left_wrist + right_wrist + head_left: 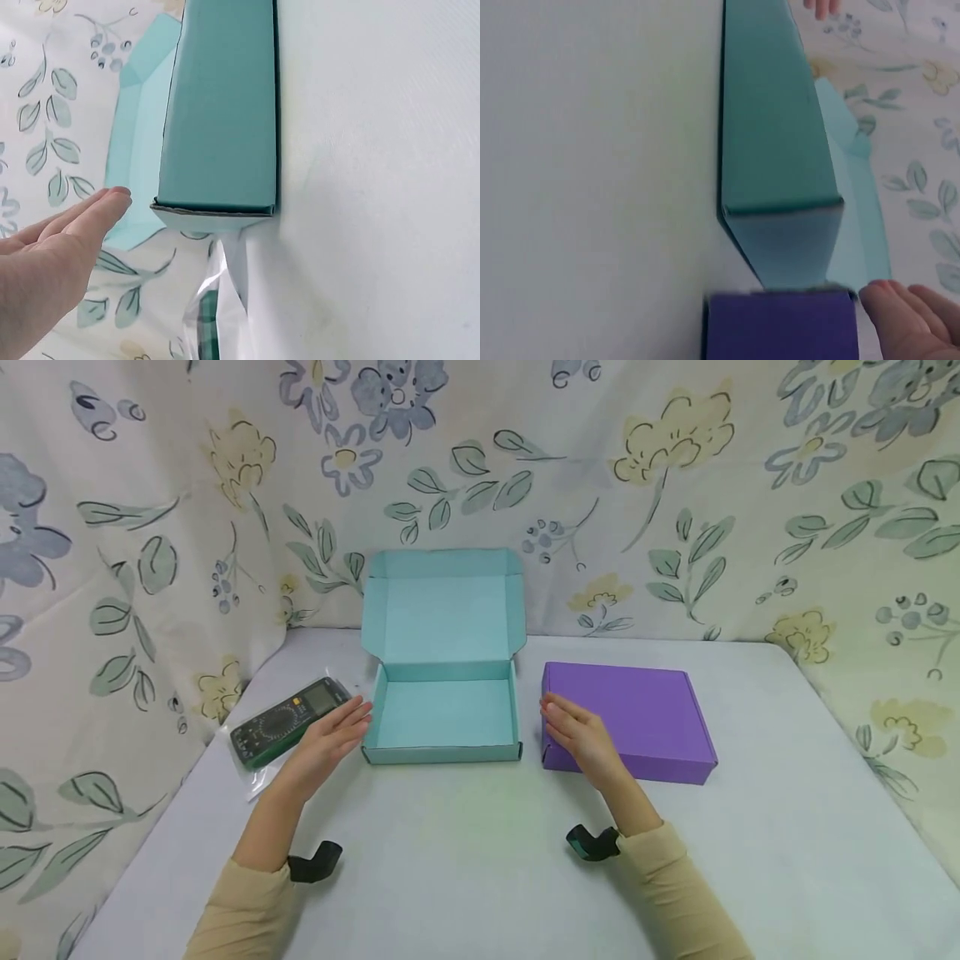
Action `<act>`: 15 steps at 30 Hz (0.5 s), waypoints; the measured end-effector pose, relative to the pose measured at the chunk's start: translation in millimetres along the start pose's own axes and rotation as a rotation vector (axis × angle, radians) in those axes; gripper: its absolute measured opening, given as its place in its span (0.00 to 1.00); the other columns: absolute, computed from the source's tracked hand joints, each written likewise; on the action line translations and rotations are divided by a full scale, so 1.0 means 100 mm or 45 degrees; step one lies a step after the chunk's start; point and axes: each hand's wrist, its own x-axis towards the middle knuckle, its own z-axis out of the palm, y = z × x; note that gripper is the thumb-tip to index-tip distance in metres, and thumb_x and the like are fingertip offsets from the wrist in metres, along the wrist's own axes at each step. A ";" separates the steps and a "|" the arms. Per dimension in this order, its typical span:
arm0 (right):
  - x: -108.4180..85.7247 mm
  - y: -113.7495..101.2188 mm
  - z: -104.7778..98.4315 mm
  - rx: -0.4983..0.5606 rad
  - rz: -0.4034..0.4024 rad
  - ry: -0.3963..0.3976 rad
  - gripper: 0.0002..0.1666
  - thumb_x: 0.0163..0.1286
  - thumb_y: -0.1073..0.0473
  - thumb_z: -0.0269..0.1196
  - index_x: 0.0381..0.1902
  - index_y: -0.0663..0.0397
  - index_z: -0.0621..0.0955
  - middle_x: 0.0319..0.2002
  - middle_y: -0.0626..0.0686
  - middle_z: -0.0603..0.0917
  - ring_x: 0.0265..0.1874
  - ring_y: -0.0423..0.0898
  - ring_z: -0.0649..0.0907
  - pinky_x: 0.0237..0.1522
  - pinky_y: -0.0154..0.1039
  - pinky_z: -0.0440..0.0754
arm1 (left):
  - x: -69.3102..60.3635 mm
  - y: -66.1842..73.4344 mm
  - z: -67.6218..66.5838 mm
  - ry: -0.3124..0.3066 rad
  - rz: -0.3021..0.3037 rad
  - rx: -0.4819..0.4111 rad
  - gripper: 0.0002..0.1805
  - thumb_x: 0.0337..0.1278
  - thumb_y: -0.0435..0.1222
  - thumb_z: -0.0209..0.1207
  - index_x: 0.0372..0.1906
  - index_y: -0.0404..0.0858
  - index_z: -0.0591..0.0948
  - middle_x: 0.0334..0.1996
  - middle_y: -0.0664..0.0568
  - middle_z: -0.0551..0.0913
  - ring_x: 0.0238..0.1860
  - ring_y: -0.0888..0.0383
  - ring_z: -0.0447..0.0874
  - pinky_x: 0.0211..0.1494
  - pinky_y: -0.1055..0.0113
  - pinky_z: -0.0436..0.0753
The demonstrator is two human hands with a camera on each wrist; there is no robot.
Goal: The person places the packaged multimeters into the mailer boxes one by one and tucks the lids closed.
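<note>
An open teal box (448,754) stands mid-table with its lid raised at the back, nothing inside. My left hand (321,750), fingers straight, is just left of it, over the near end of a dark multimeter (279,723) in a clear bag; the left wrist view shows the hand (64,259) beside the box corner (217,112). To the right lies a closed purple box (630,714). My right hand (588,745) has straight fingers over its left edge; whether it touches is unclear. The right wrist view shows the hand (915,322) beside the purple box (782,326).
A white table (465,877) lies under everything, with a floral cloth (570,502) hanging behind it and along the left side. Black straps (315,862) sit at both wrists, by the beige sleeves (243,914).
</note>
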 end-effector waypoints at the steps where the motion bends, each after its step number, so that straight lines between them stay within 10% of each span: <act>1: 0.01 0.02 0.04 -0.016 0.003 0.004 0.34 0.78 0.57 0.51 0.73 0.70 0.56 0.73 0.65 0.58 0.72 0.56 0.60 0.67 0.42 0.64 | -0.01 -0.01 -0.01 0.002 -0.004 0.001 0.38 0.75 0.37 0.47 0.76 0.29 0.40 0.76 0.36 0.44 0.75 0.42 0.43 0.74 0.55 0.51; 15: 0.11 0.23 0.52 -0.358 -0.011 0.306 0.37 0.72 0.57 0.60 0.72 0.65 0.62 0.70 0.62 0.64 0.70 0.57 0.63 0.69 0.50 0.63 | -0.04 -0.06 -0.02 -0.006 0.000 -0.058 0.38 0.75 0.36 0.46 0.76 0.28 0.39 0.76 0.36 0.44 0.76 0.43 0.41 0.73 0.64 0.55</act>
